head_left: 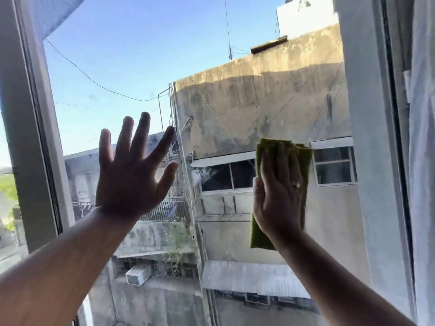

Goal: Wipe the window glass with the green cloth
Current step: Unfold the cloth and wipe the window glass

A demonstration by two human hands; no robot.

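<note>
The window glass (146,57) fills the middle of the view, with sky and grey buildings behind it. My right hand (279,191) lies flat over a folded green cloth (306,154) and presses it against the pane, right of centre. The cloth sticks out above my fingertips and below my palm. My left hand (131,175) is spread with its fingers apart, palm toward the glass, left of centre, and holds nothing. Whether the left palm touches the pane I cannot tell.
A white window frame (30,128) runs down the left side and another frame post (367,142) down the right. A pale curtain (423,161) hangs at the far right edge. Small smudges show on the upper glass.
</note>
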